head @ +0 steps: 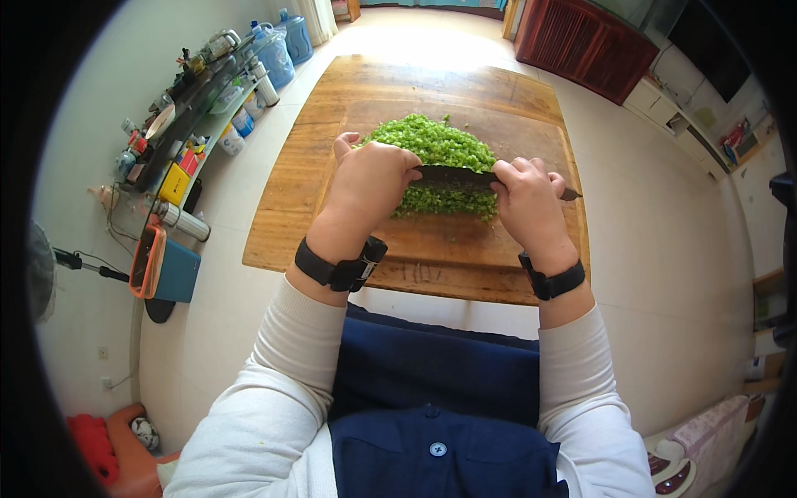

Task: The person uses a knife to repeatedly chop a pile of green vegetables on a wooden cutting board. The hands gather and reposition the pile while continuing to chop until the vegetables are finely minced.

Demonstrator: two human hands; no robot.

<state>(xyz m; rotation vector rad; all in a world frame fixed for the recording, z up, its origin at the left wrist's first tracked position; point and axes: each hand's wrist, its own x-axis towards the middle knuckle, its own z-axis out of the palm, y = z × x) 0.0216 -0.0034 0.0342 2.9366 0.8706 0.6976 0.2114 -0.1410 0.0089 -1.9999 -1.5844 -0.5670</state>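
A dark-bladed kitchen knife [459, 177] lies across a heap of finely chopped green vegetable [429, 138], with bits on both sides of the blade. Its handle end sticks out past my right hand [528, 187], which grips the handle close to the blade. At the blade's other end, my left hand [378, 174] pinches the tip part between thumb and fingers. The heap rests on a wooden cutting board [529, 134], which lies on a wooden table [292, 168]. The blade's lower edge is partly lost among the green bits.
Left of the table runs a glass shelf unit [215, 124] crowded with jars and boxes, with blue water jugs [295, 37] beyond. A blue bin [177, 271] with an orange rim stands on the floor. A reddish wooden cabinet [582, 46] is at the back right.
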